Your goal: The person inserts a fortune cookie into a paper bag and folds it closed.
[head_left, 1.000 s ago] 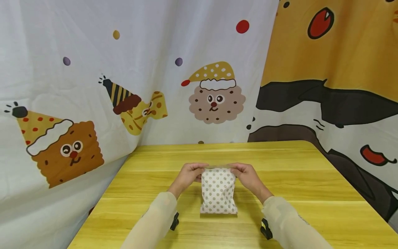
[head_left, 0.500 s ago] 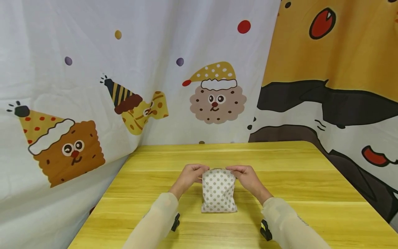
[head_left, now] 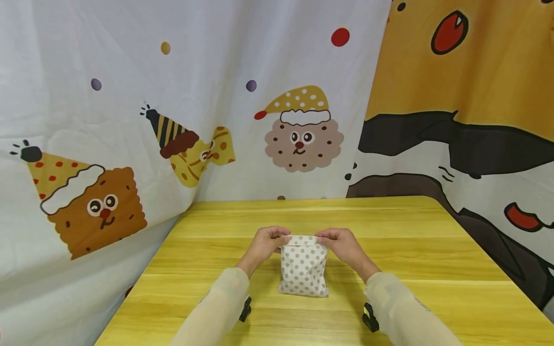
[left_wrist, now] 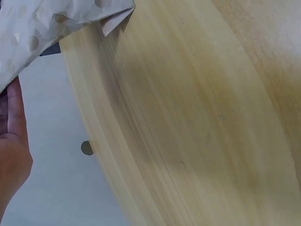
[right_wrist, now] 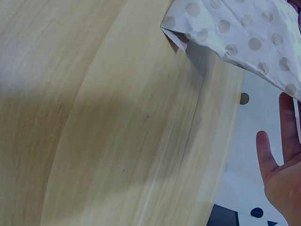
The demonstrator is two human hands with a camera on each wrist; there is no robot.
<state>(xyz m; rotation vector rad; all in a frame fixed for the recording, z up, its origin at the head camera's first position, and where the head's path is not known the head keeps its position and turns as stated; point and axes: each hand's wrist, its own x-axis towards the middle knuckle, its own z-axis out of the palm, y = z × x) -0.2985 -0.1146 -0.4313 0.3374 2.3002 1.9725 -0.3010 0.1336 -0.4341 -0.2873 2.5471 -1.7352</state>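
Observation:
A white paper bag with beige polka dots stands on the table in the head view, its top edge folded down toward me in a narrow band. My left hand pinches the left end of that fold, thumb in front. At the right end, my right hand pinches the fold in the same way. The left wrist view has the bag's lower side at the top left, with part of the left hand below. In the right wrist view the dotted paper bag is top right, above part of the right hand.
The wooden table has a yellowish striped grain. Behind and beside it hangs a white cloth printed with cartoon biscuits. A dark strap piece is on the right wrist, and a similar one on the left.
The bag's top edge was upright before; now it is folded forward and down over the front. Both hands stay at the top corners, with thumbs now over the fold.

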